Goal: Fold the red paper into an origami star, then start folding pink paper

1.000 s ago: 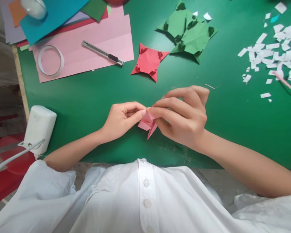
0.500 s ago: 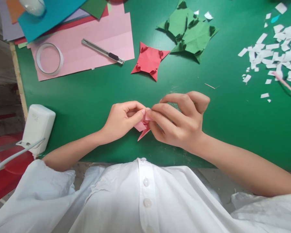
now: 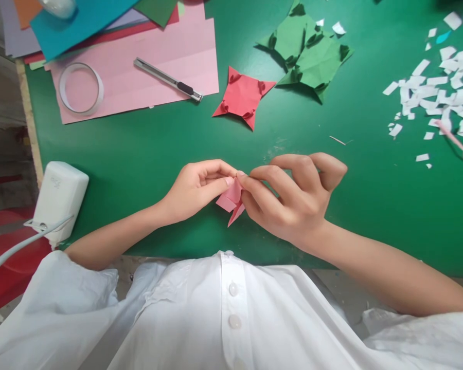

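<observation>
A small folded piece of pink paper is held between both hands above the table's front part. My left hand pinches its upper left side between thumb and fingers. The thumb and index finger of my right hand grip its top edge, with the other fingers raised and curled. One pointed flap hangs below; the right side of the paper is hidden by my right fingers. Beyond the hands lies a red folded paper star with curled points. Two green folded paper stars lie overlapping behind it.
Pink sheets at the back left carry a tape roll and a utility knife. Coloured papers pile behind. A white power adapter stands near the left edge. White paper scraps are scattered on the right.
Both hands and the pink paper have shifted slightly right, and more of the paper shows between them. The view has shifted a little too.
</observation>
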### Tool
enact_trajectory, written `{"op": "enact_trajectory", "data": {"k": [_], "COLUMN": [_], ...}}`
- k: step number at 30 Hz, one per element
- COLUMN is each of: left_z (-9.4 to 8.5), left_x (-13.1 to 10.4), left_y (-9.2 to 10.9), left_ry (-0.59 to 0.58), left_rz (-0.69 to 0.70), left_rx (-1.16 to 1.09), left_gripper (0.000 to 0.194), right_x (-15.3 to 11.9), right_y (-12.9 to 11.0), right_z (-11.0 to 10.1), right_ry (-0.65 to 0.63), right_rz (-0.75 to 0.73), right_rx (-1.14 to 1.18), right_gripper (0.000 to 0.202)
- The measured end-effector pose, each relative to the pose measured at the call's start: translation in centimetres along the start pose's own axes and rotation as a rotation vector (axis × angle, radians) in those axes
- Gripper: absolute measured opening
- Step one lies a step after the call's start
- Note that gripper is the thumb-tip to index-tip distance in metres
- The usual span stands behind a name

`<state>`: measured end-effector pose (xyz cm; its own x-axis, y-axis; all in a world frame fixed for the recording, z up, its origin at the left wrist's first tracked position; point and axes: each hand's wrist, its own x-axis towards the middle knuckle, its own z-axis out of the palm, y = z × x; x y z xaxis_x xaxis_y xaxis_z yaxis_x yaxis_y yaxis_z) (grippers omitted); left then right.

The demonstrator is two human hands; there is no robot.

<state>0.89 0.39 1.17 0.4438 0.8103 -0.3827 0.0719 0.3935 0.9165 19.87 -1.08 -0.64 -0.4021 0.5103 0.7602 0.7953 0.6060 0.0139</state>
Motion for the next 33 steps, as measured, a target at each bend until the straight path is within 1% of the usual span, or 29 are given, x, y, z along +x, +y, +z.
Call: {"op": "enact_trajectory", "data": {"k": [5,8,13,15,17,19,21,23,25,30,31,33], "left_z": [0.1,0.3,0.7,0.8,0.8,0.8,0.9,0.9,1.0,0.9,0.8,0.7], "left_x": [-0.4,-0.5,-0.4,-0.3,-0.3,-0.4,-0.4,-0.4,-0.4,-0.3,-0.3,-0.4], "left_y": [-0.1,-0.4,-0.7,-0.7,-0.6,-0.5,-0.5,-0.5,-0.6,-0.7,-0.8,-0.9], "left_ry": [-0.039,-0.026,0.038,0.051,0.059,0.065,0.075,0.085,0.096,0.105,0.110,0.115], "left_rz": [-0.020,-0.007,0.029,0.045,0.058,0.066,0.072,0.076,0.075,0.102,0.116,0.135], "left_rx": [0.008,0.065,0.117,0.127,0.148,0.175,0.192,0.192,0.186,0.201,0.218,0.263], "left_gripper": [0.027,0.026,0.023,0.020,0.017,0.017,0.018,0.019,0.019,0.019,0.020,0.023], "right_x": [-0.4,-0.6,-0.6,-0.6,-0.7,-0.7,-0.6,-0.4,-0.1,0.3,0.3,0.0], "right_y": [0.8,1.0,0.8,0.9,1.1,1.5,1.8,1.9,1.8,1.1,0.9,0.7], "right_z": [0.0,0.1,0.5,0.6,0.5,0.3,0.1,-0.1,-0.3,-0.4,-0.4,-0.6], "right_ry": [-0.020,-0.036,-0.028,-0.030,-0.081,-0.177,-0.261,-0.309,-0.308,-0.170,-0.174,-0.250], "right_rz": [0.045,0.059,0.049,0.045,0.039,0.017,-0.016,-0.031,-0.036,-0.085,-0.085,-0.050], "right_rx": [0.032,0.037,-0.006,0.041,0.117,0.161,0.161,0.149,0.132,0.070,0.060,0.052], "right_gripper": [0.015,0.015,0.019,0.018,0.016,0.015,0.015,0.016,0.016,0.010,0.009,0.010]}}
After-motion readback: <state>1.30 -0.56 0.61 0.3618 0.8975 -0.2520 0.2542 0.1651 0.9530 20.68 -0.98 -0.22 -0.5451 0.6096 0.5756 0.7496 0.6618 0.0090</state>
